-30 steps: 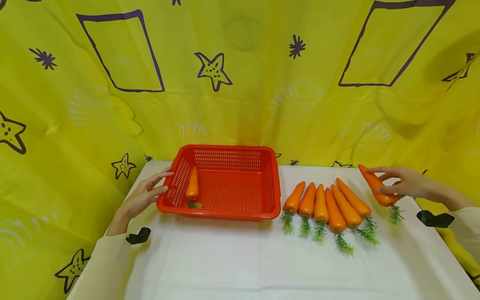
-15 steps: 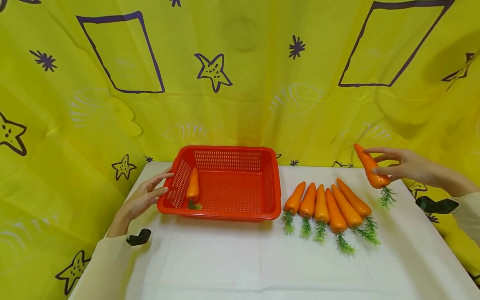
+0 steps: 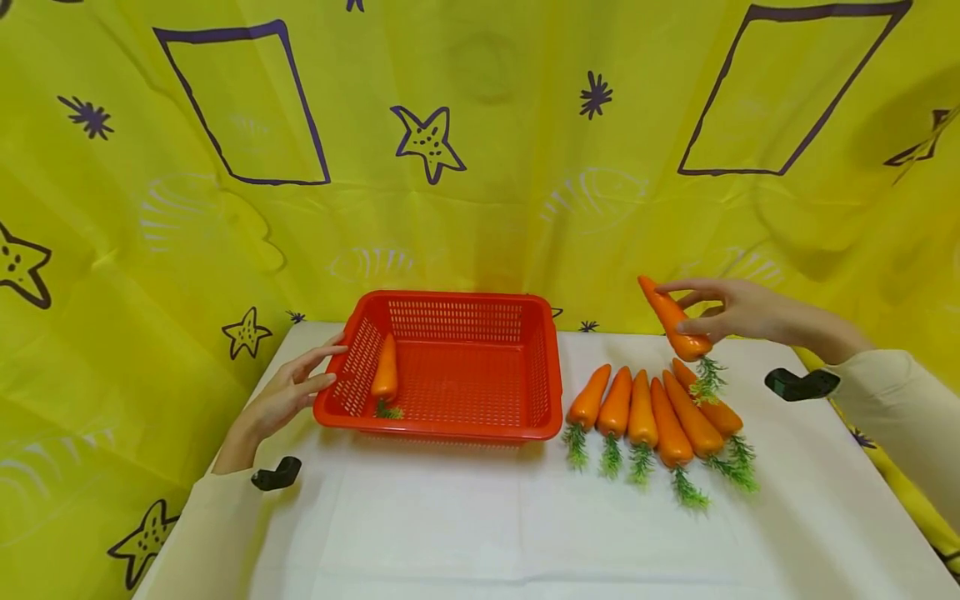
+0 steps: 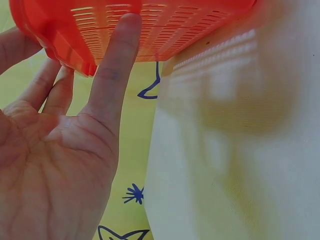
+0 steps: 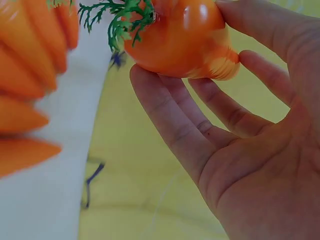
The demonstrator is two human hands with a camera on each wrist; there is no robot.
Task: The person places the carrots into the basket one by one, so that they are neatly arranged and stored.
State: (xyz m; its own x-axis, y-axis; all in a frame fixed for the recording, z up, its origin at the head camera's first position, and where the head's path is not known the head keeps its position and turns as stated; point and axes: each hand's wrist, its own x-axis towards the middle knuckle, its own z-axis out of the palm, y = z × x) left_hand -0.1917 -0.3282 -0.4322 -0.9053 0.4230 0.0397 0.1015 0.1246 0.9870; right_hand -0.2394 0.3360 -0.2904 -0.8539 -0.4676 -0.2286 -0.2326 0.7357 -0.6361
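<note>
My right hand (image 3: pixel 742 310) pinches an orange carrot (image 3: pixel 663 312) with green leaves between thumb and fingers. It hangs in the air over the right end of a row of carrots (image 3: pixel 642 408), tip pointing up and left. In the right wrist view the thick end of the held carrot (image 5: pixel 182 42) shows between the fingertips. My left hand (image 3: pixel 281 400) touches the left side of a red plastic basket (image 3: pixel 450 429) with fingers extended. The left wrist view shows its thumb laid along the slotted wall. One carrot (image 3: pixel 385 371) lies inside the basket, along its left wall.
A white-covered table (image 3: pixel 420 533) carries the basket and the row of several carrots right of it, tips to the back. A yellow curtain (image 3: pixel 495 217) with drawn stars and fish stands behind the table.
My right hand has raised the carrot from the table's right side and carried it left, over the row. The left hand and the basket have stayed in place.
</note>
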